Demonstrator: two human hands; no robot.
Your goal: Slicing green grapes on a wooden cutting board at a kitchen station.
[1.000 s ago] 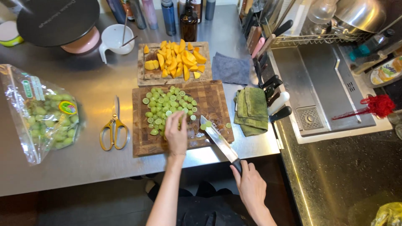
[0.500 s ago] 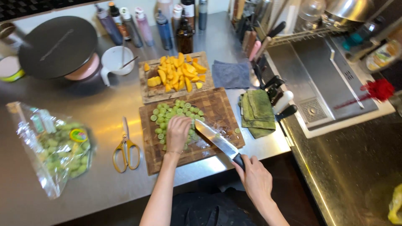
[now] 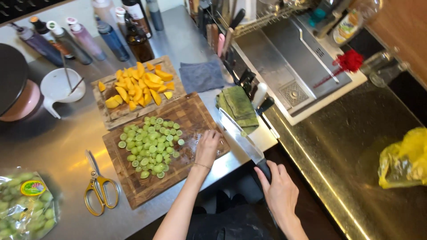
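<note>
Pale green halved grapes on a brown wood-grain board, orange-yellow fruit on the far board, yellow-handled scissors near left, grey cloth, olive-green towel, black-handled knife, red brush, yellow bag right.

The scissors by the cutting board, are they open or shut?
Shut. The scissors lie flat on the steel counter left of the cutting board, blades together in one line, yellow handle loops side by side.

Halved grapes lie on the near cutting board, mango pieces on the board behind it, scissors to its left, and what seems a folded cloth to its right.
</note>
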